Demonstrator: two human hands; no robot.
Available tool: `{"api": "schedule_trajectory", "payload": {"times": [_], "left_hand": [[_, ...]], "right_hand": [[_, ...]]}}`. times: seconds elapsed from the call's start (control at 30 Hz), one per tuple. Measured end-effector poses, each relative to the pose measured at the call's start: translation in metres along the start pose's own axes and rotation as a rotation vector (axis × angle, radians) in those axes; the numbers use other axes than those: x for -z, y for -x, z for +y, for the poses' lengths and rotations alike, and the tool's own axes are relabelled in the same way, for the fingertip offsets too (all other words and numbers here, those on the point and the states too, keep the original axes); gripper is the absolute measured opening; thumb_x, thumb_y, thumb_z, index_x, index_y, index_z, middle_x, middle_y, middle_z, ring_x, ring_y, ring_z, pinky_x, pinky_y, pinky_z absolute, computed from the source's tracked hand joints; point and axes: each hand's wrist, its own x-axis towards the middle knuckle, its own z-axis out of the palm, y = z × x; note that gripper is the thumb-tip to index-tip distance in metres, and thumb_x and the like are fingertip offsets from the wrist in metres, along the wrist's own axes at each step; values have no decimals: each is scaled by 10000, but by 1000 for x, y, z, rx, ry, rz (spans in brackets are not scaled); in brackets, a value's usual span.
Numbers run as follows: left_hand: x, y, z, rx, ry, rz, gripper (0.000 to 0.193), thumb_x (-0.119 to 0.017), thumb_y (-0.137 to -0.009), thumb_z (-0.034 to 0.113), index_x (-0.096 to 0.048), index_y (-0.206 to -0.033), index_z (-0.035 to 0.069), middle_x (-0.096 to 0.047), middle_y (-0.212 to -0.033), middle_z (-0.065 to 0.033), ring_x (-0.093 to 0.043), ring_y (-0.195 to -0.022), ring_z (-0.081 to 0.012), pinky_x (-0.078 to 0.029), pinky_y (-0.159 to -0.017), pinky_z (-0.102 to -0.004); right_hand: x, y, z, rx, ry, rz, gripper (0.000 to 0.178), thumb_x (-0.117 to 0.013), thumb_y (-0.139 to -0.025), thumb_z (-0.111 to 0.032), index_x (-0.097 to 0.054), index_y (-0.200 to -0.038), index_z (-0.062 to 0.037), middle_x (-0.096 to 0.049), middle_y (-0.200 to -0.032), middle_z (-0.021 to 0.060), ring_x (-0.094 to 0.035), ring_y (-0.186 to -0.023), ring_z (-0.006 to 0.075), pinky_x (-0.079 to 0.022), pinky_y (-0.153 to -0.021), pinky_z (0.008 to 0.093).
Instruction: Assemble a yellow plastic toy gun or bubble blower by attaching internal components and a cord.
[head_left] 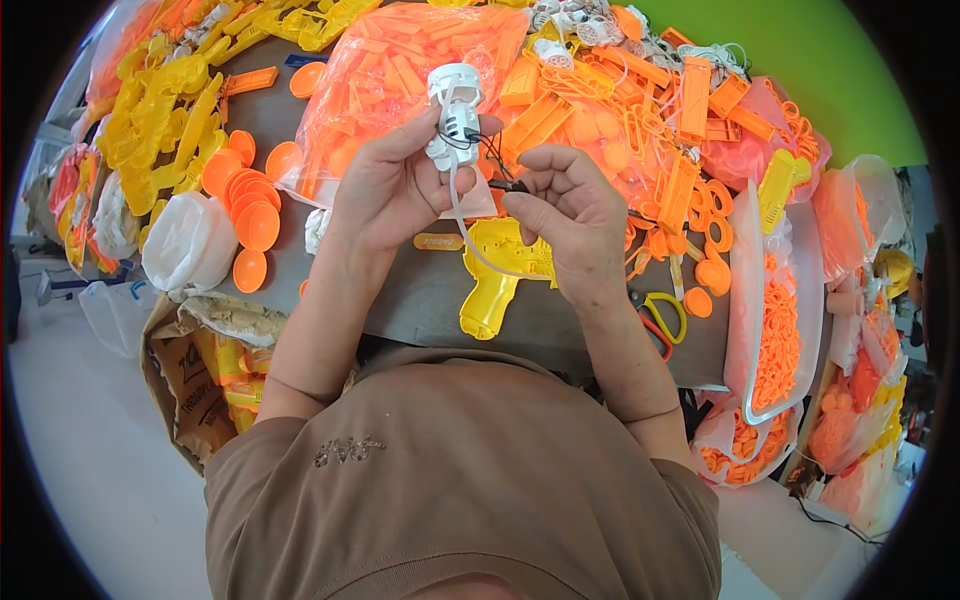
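Observation:
My left hand [392,180] is closed round a white plastic mechanism [457,115] with a round top, held up above the table. Thin dark wires come out of its side, and a clear flexible tube [457,205] hangs from it. With thumb and fingers pinched, my right hand [572,215] grips a small black connector [508,186] at the wires' end. Below the hands, a yellow toy-gun shell half [490,305] lies on the table, its handle toward me. The tube's lower end passes over this shell toward my right hand. Left of the shell lies a small orange strip [438,242].
Clear bags of orange parts [400,75] and a heap of orange pieces [620,120] fill the back. Yellow shells [150,130] and orange discs [258,226] lie left. Scissors [668,318] and a plastic bin [742,290] of orange rings are on the right.

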Motion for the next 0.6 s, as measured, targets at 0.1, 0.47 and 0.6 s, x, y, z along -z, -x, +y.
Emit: {"api": "schedule_trajectory", "payload": {"times": [0.1, 0.47, 0.6], "left_hand": [[-5, -2, -1, -3, 0, 27, 373, -418, -961, 236, -416, -1250, 0, -550, -1182, -227, -651, -766, -278, -558, -688, -360], [-10, -5, -8, -7, -13, -37, 380, -422, -960, 241, -412, -1246, -10, -550, -1183, -214, -654, -787, -284, -571, -700, -416], [-19, -2, -6, -58, -251, 99, 356, -451, -948, 220, -433, -1217, -12, -586, -1136, -187, -654, -674, -211, -550, -554, -300]], "right_hand": [[5, -1, -1, -58, -59, -24, 336, -630, -782, 51, -512, -1094, 16, -584, -845, 55, -535, -688, 67, -430, -538, 183], [-3, -4, 20, 475, 427, 155, 268, -654, -792, 25, -522, -1023, -7, -515, -801, 26, -515, -683, 96, -438, -557, 226], [5, -6, 6, 657, 799, 189, 197, -650, -799, 12, -550, -968, -5, -516, -788, 42, -515, -651, 110, -434, -554, 245]]}}
